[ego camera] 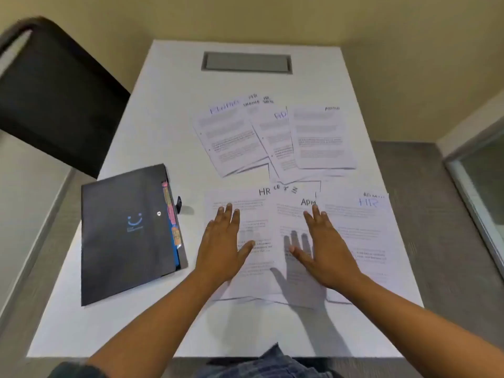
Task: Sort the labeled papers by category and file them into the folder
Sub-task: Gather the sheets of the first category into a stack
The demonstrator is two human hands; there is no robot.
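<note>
Labeled papers (272, 137) lie in two overlapping groups on the white counter (163, 105). The far group has blurred headings. The near row holds an HR sheet (253, 208), an ADM sheet (293, 214) and a blue-lettered HR sheet (362, 233). The left hand (222, 246) is spread over the HR sheet and the right hand (324, 249) over the ADM sheet; both have straight fingers and grip nothing. The dark folder (122, 233), coloured tabs along its right edge, lies left of the near row. A black chair (54, 99) stands beside the counter's left side.

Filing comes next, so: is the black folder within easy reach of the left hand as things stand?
Probably yes: the folder lies just beside the left hand, with only bare table between them.
</note>
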